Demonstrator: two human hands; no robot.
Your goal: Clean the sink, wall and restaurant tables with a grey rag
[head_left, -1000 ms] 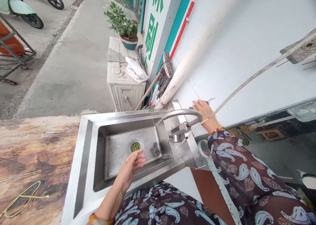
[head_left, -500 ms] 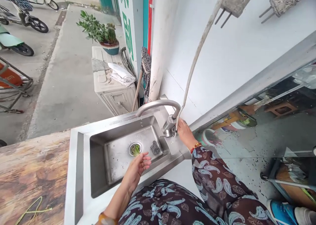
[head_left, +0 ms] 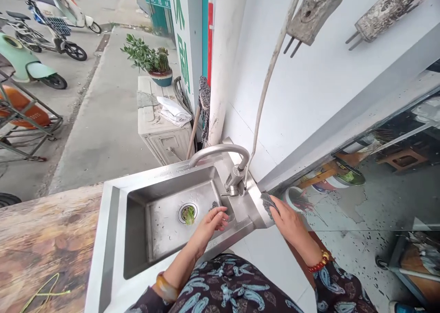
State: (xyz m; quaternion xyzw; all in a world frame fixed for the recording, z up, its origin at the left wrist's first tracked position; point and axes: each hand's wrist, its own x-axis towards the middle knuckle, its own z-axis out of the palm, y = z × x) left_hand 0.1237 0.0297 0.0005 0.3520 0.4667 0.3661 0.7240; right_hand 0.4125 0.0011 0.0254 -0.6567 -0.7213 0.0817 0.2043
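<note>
My left hand [head_left: 213, 221] hovers over the right side of the steel sink [head_left: 117, 221], fingers loosely bent and holding nothing. Behind its fingertips a dark steel wool scourer [head_left: 214, 205] shows in part. Green leaf scraps [head_left: 188, 215] lie in the drain. My right hand [head_left: 287, 219] is at the sink's right corner, gripping a grey cloth [head_left: 268, 205] between thumb and fingers. The curved faucet [head_left: 220, 149] rises at the back of the basin, with no water seen running from it.
A wooden tabletop [head_left: 44, 239] with a green string [head_left: 44, 294] adjoins the sink on the left. Behind stand a mop [head_left: 203, 95] and a white unit [head_left: 147, 129] bearing a potted plant [head_left: 161, 77]. A cable [head_left: 263, 93] hangs along the wall to the right.
My right hand has come out from behind the faucet toward me and right, with the grey cloth now visible in it. My left hand has shifted right, partly covering the scourer.
</note>
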